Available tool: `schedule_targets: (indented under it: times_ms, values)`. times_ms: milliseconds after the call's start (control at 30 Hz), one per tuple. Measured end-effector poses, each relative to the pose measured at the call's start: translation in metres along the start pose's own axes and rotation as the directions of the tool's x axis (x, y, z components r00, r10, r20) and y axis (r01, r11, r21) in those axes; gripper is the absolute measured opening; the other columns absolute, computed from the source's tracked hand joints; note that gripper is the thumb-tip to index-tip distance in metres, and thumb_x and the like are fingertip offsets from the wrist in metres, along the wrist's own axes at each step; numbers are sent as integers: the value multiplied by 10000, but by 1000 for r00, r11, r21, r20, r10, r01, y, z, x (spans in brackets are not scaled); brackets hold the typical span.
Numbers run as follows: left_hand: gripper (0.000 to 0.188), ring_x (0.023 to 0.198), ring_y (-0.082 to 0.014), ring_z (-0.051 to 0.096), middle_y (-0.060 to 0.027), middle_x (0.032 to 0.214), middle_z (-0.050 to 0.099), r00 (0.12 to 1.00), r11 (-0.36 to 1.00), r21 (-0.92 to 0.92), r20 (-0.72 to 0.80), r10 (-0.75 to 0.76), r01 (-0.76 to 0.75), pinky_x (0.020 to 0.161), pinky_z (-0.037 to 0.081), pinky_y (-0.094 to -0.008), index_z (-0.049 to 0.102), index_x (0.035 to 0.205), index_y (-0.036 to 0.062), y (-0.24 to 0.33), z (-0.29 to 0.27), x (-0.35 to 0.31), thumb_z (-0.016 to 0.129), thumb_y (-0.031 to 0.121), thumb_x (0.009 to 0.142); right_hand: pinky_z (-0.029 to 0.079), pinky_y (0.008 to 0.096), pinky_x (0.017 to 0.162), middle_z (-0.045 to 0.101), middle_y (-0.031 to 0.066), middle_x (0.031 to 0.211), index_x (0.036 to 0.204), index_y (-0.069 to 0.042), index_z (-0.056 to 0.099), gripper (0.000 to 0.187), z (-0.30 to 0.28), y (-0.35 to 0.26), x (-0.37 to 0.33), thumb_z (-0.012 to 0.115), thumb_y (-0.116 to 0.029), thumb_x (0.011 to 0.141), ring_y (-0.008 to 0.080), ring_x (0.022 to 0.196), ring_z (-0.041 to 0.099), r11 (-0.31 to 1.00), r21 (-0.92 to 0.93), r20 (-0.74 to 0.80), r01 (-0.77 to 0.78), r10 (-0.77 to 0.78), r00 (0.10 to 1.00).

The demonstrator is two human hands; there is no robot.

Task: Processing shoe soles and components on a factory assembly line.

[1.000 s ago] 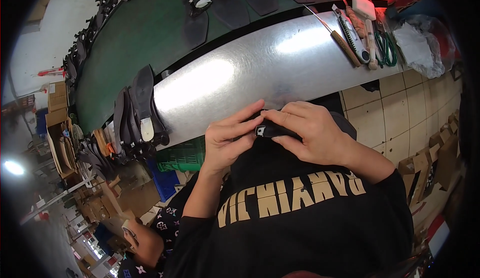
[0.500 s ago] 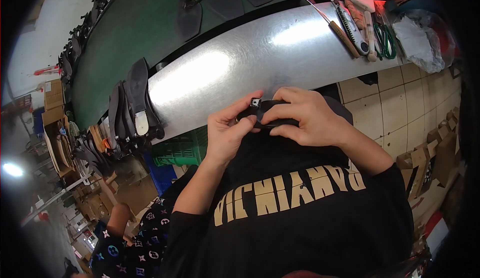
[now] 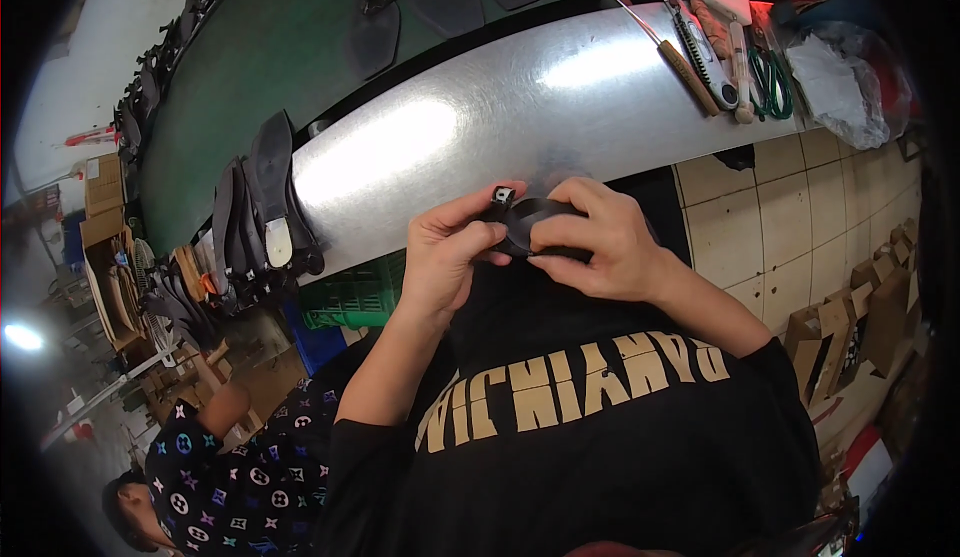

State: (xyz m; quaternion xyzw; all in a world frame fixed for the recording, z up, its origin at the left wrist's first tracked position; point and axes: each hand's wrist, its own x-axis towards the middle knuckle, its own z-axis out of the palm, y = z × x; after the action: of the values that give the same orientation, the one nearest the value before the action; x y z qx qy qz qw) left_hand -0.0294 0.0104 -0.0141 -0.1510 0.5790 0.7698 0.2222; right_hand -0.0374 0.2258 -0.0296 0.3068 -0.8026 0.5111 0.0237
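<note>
A black sandal part (image 3: 534,215), with a curved strap and a small pale square tip, is held between my two hands over the bench's front edge. My left hand (image 3: 442,257) is closed on its left end, thumb and forefinger just below the pale tip. My right hand (image 3: 605,242) wraps the other side, fingers curled into the strap's loop. The part beneath my right fingers is hidden. To the left, a bundle of black shoe soles (image 3: 232,227) stands on the bench's end, one with a pale heel patch.
A shiny metal bench top (image 3: 480,107) lies in front. At its right are an awl (image 3: 685,77), a utility knife (image 3: 712,72), a white-headed brush (image 3: 738,47), green-handled scissors (image 3: 772,82) and a plastic bag (image 3: 845,82). Beyond runs a green belt (image 3: 270,57) with soles. A co-worker (image 3: 230,467) is at lower left.
Both hands have shifted slightly left with the sandal part. Its strap now shows a wider open loop between my hands. The co-worker at lower left has come further into view.
</note>
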Motion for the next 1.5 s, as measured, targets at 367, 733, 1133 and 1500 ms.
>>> schedule_targets:
  times_ms: [367, 733, 1133, 1500]
  values:
    - [410, 826, -71, 639, -53, 1056, 655, 987, 985, 134, 97, -125, 111, 623, 553, -209, 512, 1336, -11, 10, 3, -7, 501, 48, 930, 504, 354, 610, 634, 107, 813, 994, -57, 599, 246, 2, -6, -11, 740, -79, 794, 272, 694, 642, 989, 15, -90, -146, 147, 985]
    - [160, 661, -39, 541, 22, 765, 624, 998, 940, 335, 38, 46, -56, 613, 433, -191, 671, 1036, 3, -9, 15, -6, 649, 106, 916, 482, 317, 573, 658, 110, 704, 885, -24, 648, 170, -7, 2, -3, 750, -129, 799, 258, 628, 646, 875, 272, 87, -400, 391, 916]
    - [280, 888, -198, 649, -99, 1079, 639, 924, 949, -258, -375, 77, -184, 623, 527, -254, 601, 1142, 38, -12, -45, -1, 606, 214, 924, 435, 436, 942, 591, 164, 1166, 1246, -52, 579, 433, -79, 75, 63, 663, -86, 822, 348, 1041, 555, 852, -496, -452, -168, -88, 888]
    - [288, 1020, -213, 660, -97, 1161, 651, 943, 429, -897, -42, -331, 110, 592, 566, -242, 583, 1166, 79, -29, -17, 15, 612, 232, 923, 441, 225, 649, 616, 16, 748, 1211, -35, 613, 304, -15, 34, 7, 498, -33, 930, 60, 671, 545, 853, 281, 39, -439, 447, 894]
